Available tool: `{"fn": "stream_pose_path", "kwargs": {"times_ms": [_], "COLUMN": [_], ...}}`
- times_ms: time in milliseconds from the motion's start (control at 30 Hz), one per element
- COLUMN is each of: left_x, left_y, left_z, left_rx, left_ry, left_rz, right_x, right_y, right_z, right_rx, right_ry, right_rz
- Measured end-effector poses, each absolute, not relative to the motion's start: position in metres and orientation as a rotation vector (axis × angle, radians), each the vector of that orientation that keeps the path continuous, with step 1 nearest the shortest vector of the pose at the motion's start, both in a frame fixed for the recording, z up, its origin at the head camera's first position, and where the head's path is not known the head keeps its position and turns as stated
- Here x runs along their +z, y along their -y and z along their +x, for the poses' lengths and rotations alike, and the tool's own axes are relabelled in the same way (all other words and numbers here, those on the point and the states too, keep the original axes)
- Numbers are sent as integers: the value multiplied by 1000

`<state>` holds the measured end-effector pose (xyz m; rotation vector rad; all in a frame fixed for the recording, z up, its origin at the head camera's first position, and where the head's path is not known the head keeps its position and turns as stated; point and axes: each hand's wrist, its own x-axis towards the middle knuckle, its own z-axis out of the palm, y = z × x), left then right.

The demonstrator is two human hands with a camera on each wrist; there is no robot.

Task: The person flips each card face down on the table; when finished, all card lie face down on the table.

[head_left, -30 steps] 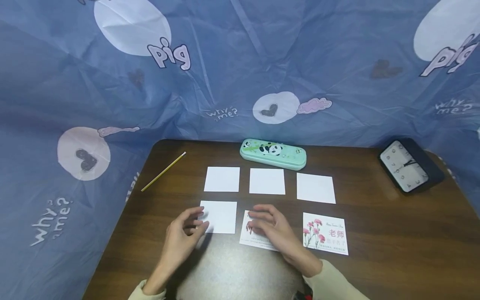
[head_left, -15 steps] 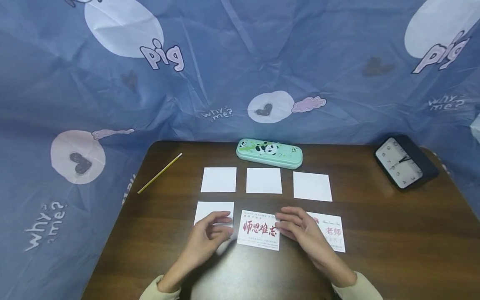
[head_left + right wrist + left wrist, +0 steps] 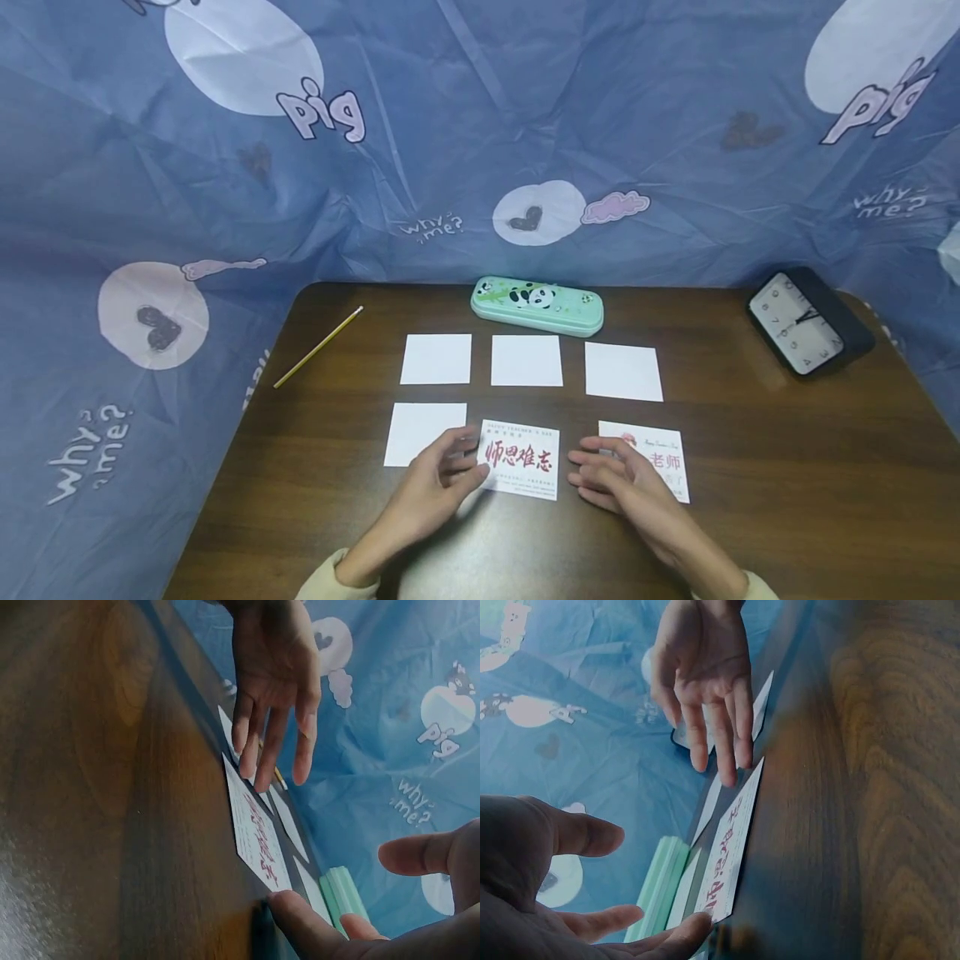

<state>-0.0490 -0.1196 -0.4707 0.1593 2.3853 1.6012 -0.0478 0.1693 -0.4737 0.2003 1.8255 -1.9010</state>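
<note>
Pencil case [image 3: 537, 307] sitting at the back of the desk [image 3: 780, 492]

Behind it, a cloth backdrop [image 3: 420, 150] is hanging. A pencil [image 3: 318, 347] is lying to its left; a clock [image 3: 797, 323] is standing to its right. Before it, three paper cards [image 3: 527, 361] are forming a row. Farther forward, a fourth paper card [image 3: 423, 425] is lying left, one greeting card [image 3: 520, 460] straight ahead, a second greeting card [image 3: 667, 461] right.

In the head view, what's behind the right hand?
Behind the right hand are tabletop and part of a printed card. The card's red characters and some pink print show; its lower left is covered.
</note>
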Motion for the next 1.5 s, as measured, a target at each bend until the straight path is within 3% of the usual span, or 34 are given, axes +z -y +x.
{"fn": "stream_pose_path", "kwargs": {"times_ms": [700, 1500], "left_x": [-472, -463], "left_y": [112, 111], "left_z": [-44, -37], "left_rx": [1581, 1463], "left_ry": [-2389, -2435], "left_rz": [185, 256], "right_x": [-475, -470], "right_y": [-171, -155], "right_z": [-45, -38], "right_rx": [-1895, -1952], "right_ry": [-1723, -1775], "right_rz": [133, 331]}}
